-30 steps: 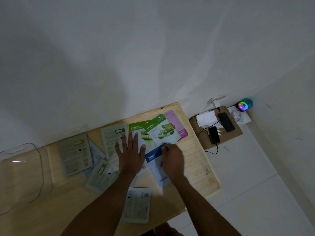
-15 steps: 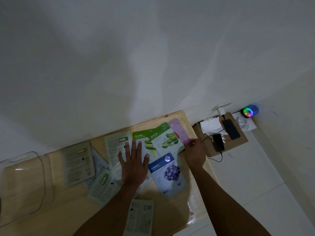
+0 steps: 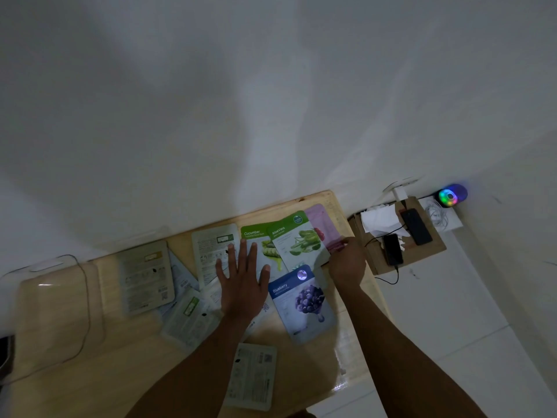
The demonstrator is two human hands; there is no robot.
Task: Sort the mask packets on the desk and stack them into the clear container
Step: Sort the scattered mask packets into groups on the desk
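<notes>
A: What do the two hands do?

B: The left hand (image 3: 241,285) lies flat on the desk (image 3: 120,372), with fingers straight and spread. It rests on some pale packets (image 3: 211,254) and on the edge of the Cucumber packet (image 3: 259,236). I think it presses them so that the pile does not slide while the other hand pulls.

A: And the right hand?

B: The right hand (image 3: 346,263) is at the right side, with its fingers curled on the lower corner of the pink packet (image 3: 319,218). It seems to pinch it, though the light is dim.

A: Why this corner?

B: The pink packet lies partly under the Aloe packet (image 3: 298,245). This corner is a part that sticks out, so it is easy to take.

A: Where is the Blueberry packet?

B: The Blueberry packet (image 3: 304,303) lies face up between the two arms, just beside the left thumb.

A: And the container?

B: The container (image 3: 54,303) stands at the left end of the desk, well apart from both hands. I see no packet inside, so I judge that the stacking is not yet begun. Grey packets (image 3: 147,276) lie face down between it and the left hand. A white packet (image 3: 251,377) lies near the front edge.

A: Any risk?

B: The pink packet is near the right edge. A quick pull may drag the Aloe packet with it.
</notes>
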